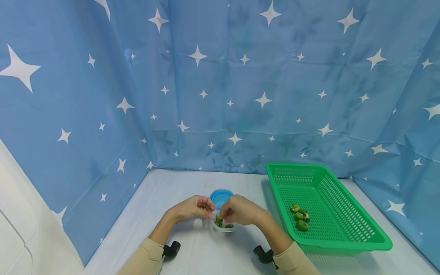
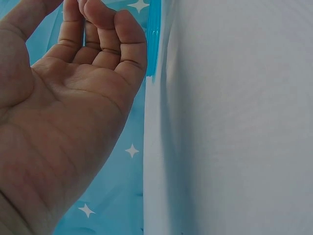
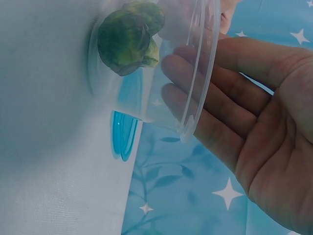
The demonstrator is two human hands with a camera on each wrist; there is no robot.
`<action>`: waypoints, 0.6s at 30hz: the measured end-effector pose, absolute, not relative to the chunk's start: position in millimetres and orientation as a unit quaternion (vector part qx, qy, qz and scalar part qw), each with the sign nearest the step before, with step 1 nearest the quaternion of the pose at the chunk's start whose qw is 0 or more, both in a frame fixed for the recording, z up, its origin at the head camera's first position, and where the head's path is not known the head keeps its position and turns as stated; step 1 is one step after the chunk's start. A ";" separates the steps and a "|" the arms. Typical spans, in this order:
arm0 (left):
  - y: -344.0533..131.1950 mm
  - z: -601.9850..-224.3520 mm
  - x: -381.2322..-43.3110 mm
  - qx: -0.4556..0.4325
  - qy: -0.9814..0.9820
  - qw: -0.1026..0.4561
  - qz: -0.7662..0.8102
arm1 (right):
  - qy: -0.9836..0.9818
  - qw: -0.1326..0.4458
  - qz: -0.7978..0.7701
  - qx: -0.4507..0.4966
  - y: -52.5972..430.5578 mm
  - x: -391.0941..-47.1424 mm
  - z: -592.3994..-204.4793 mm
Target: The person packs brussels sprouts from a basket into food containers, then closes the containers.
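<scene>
A small clear plastic tub (image 3: 161, 115) stands on the white table with a few Brussels sprouts (image 3: 123, 43) at its bottom. My right hand (image 1: 240, 210) is over the tub, its fingers reaching down past the rim with loosely bent fingertips above the sprouts. Through the clear wall its index fingertip and thumb show only as a blur. Close by the tub's left rim is my left hand (image 1: 194, 209), palm turned inward and fingers loosely curled; its palm (image 2: 73, 107) holds nothing. Just behind the tub lies a blue lid (image 1: 221, 195).
On the right stands a large green perforated basket (image 1: 343, 244) with several Brussels sprouts (image 1: 301, 225) near its left side. A blue star-patterned curtain (image 1: 220, 114) hangs along the back and left of the white table (image 1: 213, 259).
</scene>
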State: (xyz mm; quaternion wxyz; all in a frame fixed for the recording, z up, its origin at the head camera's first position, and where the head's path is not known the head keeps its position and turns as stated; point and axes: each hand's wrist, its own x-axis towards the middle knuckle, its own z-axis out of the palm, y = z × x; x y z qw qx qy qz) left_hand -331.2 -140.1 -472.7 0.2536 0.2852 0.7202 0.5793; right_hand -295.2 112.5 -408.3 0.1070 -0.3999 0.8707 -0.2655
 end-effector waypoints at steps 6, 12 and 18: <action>-140.1 -471.0 -330.6 0.288 0.715 0.258 0.582 | 0.875 0.062 -0.273 -0.394 113.0 -297.1 -407.6; -139.8 -471.4 -331.2 0.289 0.715 0.259 0.582 | 0.885 0.010 -0.270 -0.380 112.7 -295.5 -404.6; -140.5 -472.9 -332.2 0.289 0.714 0.261 0.582 | 0.883 -0.074 -0.291 -0.360 110.4 -291.9 -399.8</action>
